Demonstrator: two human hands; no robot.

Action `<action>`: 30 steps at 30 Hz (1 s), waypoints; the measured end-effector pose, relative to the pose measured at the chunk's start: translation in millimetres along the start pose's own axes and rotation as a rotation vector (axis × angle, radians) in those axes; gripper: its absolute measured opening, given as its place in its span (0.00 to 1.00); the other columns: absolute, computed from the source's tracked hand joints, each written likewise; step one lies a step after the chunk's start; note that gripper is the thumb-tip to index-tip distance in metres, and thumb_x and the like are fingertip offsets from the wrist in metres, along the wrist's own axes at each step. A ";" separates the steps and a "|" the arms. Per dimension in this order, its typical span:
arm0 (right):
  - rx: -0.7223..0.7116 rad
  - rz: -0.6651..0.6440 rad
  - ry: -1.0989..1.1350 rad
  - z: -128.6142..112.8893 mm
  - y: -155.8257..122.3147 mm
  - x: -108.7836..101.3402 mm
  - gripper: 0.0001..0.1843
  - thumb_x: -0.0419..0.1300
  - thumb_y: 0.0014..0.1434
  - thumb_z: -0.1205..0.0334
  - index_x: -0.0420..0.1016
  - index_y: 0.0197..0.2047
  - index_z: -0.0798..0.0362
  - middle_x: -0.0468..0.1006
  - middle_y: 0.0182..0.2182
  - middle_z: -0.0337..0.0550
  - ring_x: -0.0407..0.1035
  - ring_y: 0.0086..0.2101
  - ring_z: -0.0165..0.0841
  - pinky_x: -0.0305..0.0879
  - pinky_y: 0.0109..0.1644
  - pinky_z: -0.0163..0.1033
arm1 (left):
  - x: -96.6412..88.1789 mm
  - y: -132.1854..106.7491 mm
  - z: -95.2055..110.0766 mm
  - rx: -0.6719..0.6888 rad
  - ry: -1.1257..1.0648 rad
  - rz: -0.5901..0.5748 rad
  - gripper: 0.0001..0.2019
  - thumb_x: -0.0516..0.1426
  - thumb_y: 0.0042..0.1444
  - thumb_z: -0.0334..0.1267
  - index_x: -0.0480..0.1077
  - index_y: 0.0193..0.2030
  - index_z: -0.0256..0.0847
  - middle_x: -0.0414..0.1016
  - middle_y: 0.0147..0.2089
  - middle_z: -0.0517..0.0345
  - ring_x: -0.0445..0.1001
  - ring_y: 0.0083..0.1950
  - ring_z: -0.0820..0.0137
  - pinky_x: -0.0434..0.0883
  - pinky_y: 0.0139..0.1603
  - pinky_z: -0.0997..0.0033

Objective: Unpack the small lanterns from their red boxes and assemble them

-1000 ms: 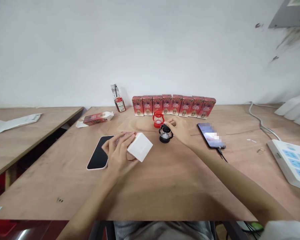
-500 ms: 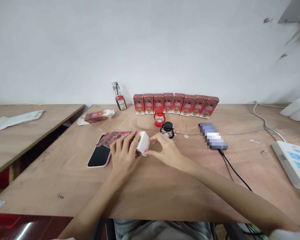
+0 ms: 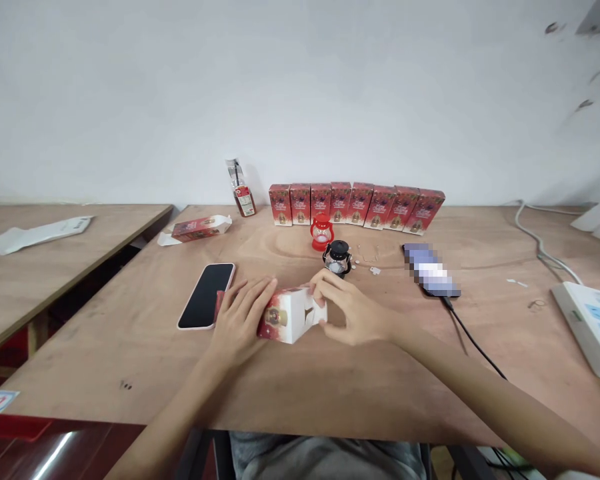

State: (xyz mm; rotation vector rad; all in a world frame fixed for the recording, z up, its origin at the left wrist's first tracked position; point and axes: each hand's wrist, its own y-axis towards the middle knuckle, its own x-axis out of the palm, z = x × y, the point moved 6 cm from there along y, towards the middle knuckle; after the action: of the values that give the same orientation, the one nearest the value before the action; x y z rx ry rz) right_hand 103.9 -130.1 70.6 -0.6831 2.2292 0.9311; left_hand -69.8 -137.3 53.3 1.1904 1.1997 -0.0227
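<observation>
A red and white cardboard box (image 3: pixel 291 319) lies on its side near the middle of the table, its white end flaps toward the right. My left hand (image 3: pixel 243 317) is closed over the box's left part and covers much of it. With fingers and thumb, my right hand (image 3: pixel 347 307) pinches a white flap at the box's right end; the flap stands partly out. Just behind my right hand is a small black lantern (image 3: pixel 337 259). A red lantern (image 3: pixel 322 233) stands farther back. By my left hand lies a phone with a pale rim (image 3: pixel 206 297).
Several red boxes (image 3: pixel 341 203) stand in a row by the wall. An opened box (image 3: pixel 200 229) lies at the back left, near a bottle (image 3: pixel 244 199). A second phone (image 3: pixel 433 270) with a cable and a white power strip (image 3: pixel 590 327) are on the right.
The box has turned and come nearer and to the right; its printed side now shows. Its end flap has been pulled outward by my right hand. The pale-rimmed phone is less covered.
</observation>
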 end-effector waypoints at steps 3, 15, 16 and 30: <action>-0.001 0.057 -0.011 -5.0 -1.0 -1.2 0.12 0.52 0.47 0.77 0.62 0.32 0.51 0.67 0.42 0.44 0.66 0.42 0.33 0.64 0.48 0.39 | -0.1 -1.9 -0.1 -0.056 0.034 0.054 0.32 0.50 0.58 0.41 0.46 0.68 0.36 0.71 0.55 0.42 0.70 0.54 0.59 0.62 0.57 0.60; 0.360 0.443 0.186 3.1 -15.3 13.5 0.08 0.62 0.55 0.55 0.73 0.29 0.50 0.68 0.41 0.43 0.65 0.46 0.35 0.63 0.53 0.47 | -1.0 7.6 14.8 -0.011 0.202 0.102 0.29 0.46 0.61 0.27 0.43 0.69 0.36 0.72 0.54 0.42 0.71 0.55 0.61 0.64 0.56 0.61; 0.370 0.497 0.185 2.7 -17.9 12.2 0.09 0.63 0.54 0.55 0.73 0.27 0.50 0.68 0.41 0.43 0.65 0.46 0.36 0.62 0.54 0.47 | 0.1 7.0 13.8 -0.004 0.201 0.101 0.29 0.45 0.61 0.27 0.43 0.69 0.36 0.72 0.54 0.42 0.70 0.56 0.60 0.64 0.57 0.61; 0.332 0.646 0.034 -7.4 -46.7 6.3 0.04 0.54 0.59 0.63 0.68 0.39 0.48 0.65 0.49 0.48 0.61 0.53 0.39 0.59 0.56 0.50 | -3.6 -14.7 -8.8 0.157 -0.051 0.012 0.24 0.44 0.63 0.29 0.53 0.66 0.41 0.71 0.57 0.51 0.71 0.57 0.65 0.69 0.58 0.64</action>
State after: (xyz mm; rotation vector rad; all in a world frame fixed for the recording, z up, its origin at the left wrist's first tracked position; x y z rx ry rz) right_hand 127.7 -165.9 50.0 0.1935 2.5988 0.7967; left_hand -85.9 -139.5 46.7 1.3260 1.1622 -0.1401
